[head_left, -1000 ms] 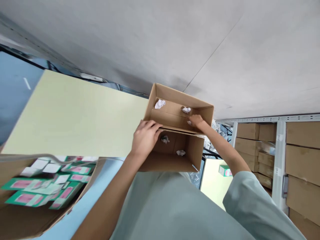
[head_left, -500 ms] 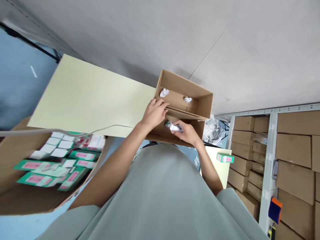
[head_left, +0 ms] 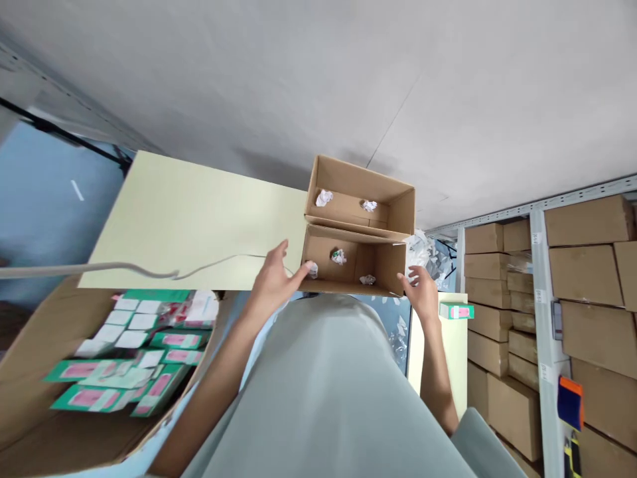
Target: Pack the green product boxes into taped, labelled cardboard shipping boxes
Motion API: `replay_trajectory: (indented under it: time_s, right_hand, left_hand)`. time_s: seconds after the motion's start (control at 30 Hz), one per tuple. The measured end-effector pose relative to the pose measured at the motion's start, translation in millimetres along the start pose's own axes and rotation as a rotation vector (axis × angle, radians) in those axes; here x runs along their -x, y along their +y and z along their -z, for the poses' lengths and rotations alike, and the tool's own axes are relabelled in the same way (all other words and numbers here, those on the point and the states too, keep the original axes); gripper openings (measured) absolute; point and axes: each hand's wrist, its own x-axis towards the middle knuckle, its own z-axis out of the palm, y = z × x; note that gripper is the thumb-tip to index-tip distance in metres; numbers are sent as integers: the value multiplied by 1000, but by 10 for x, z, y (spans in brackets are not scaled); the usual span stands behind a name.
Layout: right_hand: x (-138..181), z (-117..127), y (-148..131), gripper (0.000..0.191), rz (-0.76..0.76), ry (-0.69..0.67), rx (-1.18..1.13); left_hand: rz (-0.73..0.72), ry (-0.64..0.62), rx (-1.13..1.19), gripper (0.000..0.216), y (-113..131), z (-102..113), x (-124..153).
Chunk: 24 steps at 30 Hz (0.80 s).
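Two open cardboard boxes stand side by side at the table's right end. In the far box [head_left: 401, 216] lie two balls of crumpled white paper [head_left: 324, 198]. The near box [head_left: 381, 259] holds a crumpled paper ball with green on it [head_left: 338, 256], another paper ball [head_left: 367, 279] to the right, and a third at its left end, partly behind my thumb. My left hand [head_left: 273, 282] is at the near box's left side, fingers spread, holding nothing. Beside the right end of that box is my right hand [head_left: 421, 289], fingers apart and nothing in it.
A large carton [head_left: 44, 345] full of green-and-pink packages stands low on the left. A cable [head_left: 134, 267] crosses above it and the pale table [head_left: 199, 219]. One green package [head_left: 456, 311] lies on a surface at right, before shelves of cardboard boxes [head_left: 490, 292].
My right hand has let go of a crumpled white paper inside the near box and moved out to its right side. My left hand has come off the boxes' shared edge toward the left.
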Motion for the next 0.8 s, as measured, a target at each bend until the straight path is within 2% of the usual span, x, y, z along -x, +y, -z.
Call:
replay_trajectory:
  time_s: [0.03,0.1,0.23,0.37,0.5,0.57,0.63,0.8]
  right_hand:
    - [58,-40,106,56,-58,0,1]
    - [137,-185,239,55,-147,-85,-60]
    - [242,-523,296,49,-263,-279,-267]
    - [489,-641,383,50,-322,-254,-361]
    - [952,-525,647,45,-438,-182,-464]
    - [1257,-423,807,45,-546,-131,-520]
    - [1611,-317,956,47,-652,-53,-566]
    - [2584,-134,1264,48,-908,251,-693]
  left_hand:
    - [60,-43,-3,90,-69,-41,76]
    - [133,-129,20,85,-171,-118,173]
    - [164,-227,73,61,-272,-147,222]
    - [218,-247,79,58,-222,0,286]
    - [306,-421,182,58,121,30,344]
    - [296,-533,178,56,370,-108,336]
    - [242,-664,141,55,612,-357,323]
    - [85,-1005,-19,58,1040,-1261,432]
